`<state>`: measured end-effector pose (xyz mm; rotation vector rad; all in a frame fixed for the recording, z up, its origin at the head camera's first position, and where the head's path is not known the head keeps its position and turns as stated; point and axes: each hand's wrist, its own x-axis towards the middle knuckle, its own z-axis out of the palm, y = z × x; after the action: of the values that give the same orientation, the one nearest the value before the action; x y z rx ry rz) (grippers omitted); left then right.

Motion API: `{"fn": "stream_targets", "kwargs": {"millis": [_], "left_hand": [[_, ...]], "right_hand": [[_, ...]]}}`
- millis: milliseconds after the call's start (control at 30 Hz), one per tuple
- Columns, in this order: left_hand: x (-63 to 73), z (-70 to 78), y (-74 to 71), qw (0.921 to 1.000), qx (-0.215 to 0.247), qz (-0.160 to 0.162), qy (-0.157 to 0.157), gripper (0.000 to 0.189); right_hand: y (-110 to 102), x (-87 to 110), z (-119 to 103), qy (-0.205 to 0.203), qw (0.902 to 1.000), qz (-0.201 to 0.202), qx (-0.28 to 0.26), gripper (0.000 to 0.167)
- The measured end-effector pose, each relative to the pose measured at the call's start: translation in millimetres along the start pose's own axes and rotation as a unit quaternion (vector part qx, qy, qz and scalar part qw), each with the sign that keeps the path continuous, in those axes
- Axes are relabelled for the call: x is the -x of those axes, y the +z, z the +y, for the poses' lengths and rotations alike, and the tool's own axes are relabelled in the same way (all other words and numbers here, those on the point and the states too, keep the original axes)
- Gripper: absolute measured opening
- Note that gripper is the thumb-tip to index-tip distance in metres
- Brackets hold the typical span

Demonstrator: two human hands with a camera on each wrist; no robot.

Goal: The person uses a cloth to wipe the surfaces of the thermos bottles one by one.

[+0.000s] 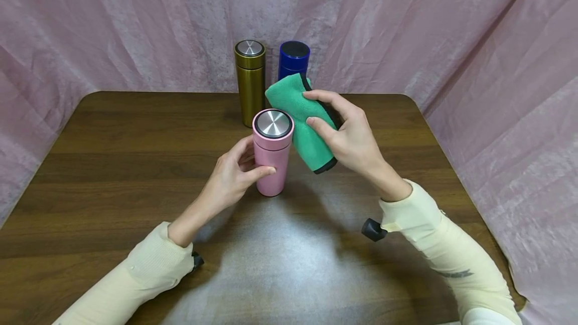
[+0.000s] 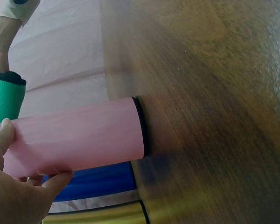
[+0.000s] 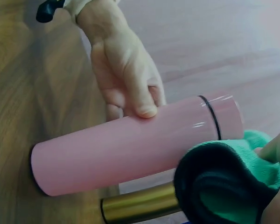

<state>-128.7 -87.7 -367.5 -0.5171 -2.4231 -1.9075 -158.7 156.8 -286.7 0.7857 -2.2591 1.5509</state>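
Note:
My left hand grips a pink thermos bottle round its left side, thumb across the front. The bottle stands upright, its silver lid disc facing up. In the right wrist view the left thumb presses on the pink wall below the dark seam ring. My right hand holds a folded green cloth with black edging between thumb and fingers. This cloth lies right against the upper right side of the bottle, close to the lid; in the right wrist view the cloth overlaps the bottle's top end.
Behind the pink bottle stand a gold thermos bottle with a silver lid and a blue bottle with a dark top, partly hidden by the cloth. All are on a brown wooden table. Pink curtains hang at the back and right.

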Motion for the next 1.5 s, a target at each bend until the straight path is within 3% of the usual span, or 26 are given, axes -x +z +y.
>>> {"fn": "stream_targets", "kwargs": {"millis": [167,367,767,1100,1500], "left_hand": [[-0.2,-0.4,-0.6,1.0000,-0.001,-0.002,0.006,0.069],[-0.5,-0.2,-0.9,1.0000,-0.003,-0.002,0.008,0.069],[0.4,0.1,-0.7,1.0000,-0.005,0.000,0.002,0.069],[0.3,-0.2,-0.9,1.0000,-0.006,-0.001,0.004,0.069],[0.5,-1.3,-0.8,1.0000,0.004,-0.004,0.006,0.070]], "right_hand": [[3,0.5,7,-0.036,0.9992,0.014,-0.013,0.040],[4,0.0,11,-0.035,0.9993,-0.005,-0.011,0.039],[10,5.9,24,-0.003,0.9991,-0.038,0.016,0.038],[23,22.3,51,0.033,0.9953,-0.075,0.052,0.039],[40,39.9,77,0.073,0.9824,-0.137,0.104,0.043]]}}
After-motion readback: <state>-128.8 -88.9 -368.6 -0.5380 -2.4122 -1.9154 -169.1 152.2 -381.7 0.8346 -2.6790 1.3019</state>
